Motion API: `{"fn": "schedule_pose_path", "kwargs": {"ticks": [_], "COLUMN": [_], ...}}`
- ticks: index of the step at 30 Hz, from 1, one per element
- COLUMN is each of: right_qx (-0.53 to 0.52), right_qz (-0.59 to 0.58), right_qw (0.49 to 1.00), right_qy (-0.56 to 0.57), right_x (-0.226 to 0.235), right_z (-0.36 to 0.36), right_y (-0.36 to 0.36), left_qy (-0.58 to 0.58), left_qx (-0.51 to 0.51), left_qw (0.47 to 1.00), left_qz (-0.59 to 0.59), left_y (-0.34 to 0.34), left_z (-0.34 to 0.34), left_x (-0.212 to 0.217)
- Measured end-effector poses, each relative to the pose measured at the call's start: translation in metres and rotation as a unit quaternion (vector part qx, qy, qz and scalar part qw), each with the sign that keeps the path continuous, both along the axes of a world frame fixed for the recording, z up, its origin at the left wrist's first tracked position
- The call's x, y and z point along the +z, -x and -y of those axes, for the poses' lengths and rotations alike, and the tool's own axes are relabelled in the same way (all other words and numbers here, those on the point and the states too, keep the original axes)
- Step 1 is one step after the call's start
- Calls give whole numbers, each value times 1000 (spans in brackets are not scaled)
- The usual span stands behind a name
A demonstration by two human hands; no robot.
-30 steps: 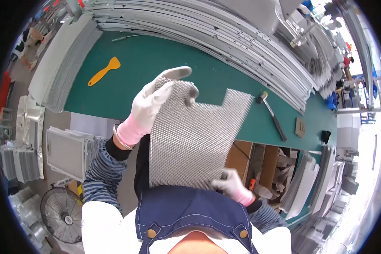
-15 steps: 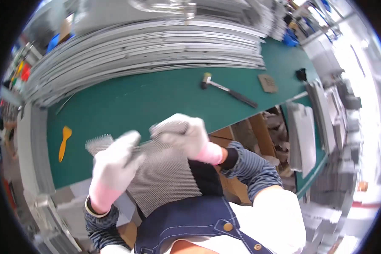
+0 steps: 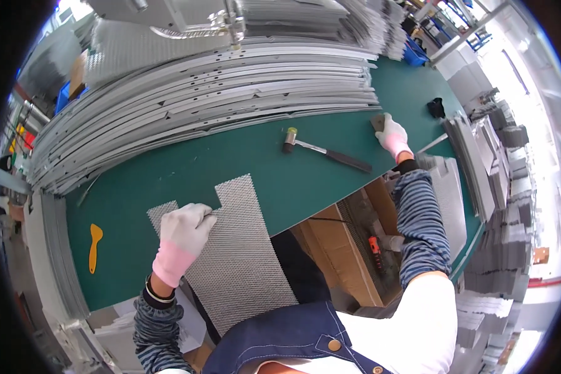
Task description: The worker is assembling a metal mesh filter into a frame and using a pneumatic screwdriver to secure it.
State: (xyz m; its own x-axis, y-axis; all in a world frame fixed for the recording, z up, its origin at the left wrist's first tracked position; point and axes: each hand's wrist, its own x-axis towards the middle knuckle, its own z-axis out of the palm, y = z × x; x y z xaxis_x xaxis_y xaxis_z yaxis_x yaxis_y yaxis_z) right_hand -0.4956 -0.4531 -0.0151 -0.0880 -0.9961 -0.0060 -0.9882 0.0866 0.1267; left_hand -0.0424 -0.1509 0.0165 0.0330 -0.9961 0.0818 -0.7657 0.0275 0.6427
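A yellow scraper (image 3: 94,246) lies at the far left of the green bench (image 3: 243,156). The left hand (image 3: 184,234), fingers curled, is pressed flat on the notched expanded-metal mesh sheet (image 3: 240,249), whose near half overhangs the bench's near edge; it is best kept pinned so it cannot tip off. A mallet (image 3: 324,153) lies mid-bench with open room around it. Far right, the right hand (image 3: 391,134) is closed on a small grey block (image 3: 378,121), near the stacked metal strips (image 3: 199,93)
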Motion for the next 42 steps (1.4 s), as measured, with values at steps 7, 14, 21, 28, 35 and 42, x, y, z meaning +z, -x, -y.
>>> {"fn": "schedule_pose_path", "kwargs": {"ticks": [7, 14, 21, 28, 35, 42], "right_qx": [217, 638, 513, 388, 540, 515], "right_qz": [615, 350, 297, 363, 254, 287], "right_qw": [758, 685, 710, 736, 672, 670], "right_qy": [22, -39, -378, -419, -439, -452], "right_x": [43, 65, 41, 54, 44, 77], "right_z": [-64, -104, -128, -132, -131, -143], "right_y": [-141, -294, -348, -356, -364, -360], "left_qy": [13, 112, 12, -40, 27, 256], "left_qx": [18, -13, -19, -59, -81, 40], "left_qw": [994, 940, 955, 964, 970, 940], "left_qz": [108, 321, 297, 258, 229, 221], "left_y": [11, 19, 16, 3, -6, -72], "left_z": [-1, -19, -20, -13, -13, -7], "left_x": [-22, -24, -24, -28, -35, 22]}}
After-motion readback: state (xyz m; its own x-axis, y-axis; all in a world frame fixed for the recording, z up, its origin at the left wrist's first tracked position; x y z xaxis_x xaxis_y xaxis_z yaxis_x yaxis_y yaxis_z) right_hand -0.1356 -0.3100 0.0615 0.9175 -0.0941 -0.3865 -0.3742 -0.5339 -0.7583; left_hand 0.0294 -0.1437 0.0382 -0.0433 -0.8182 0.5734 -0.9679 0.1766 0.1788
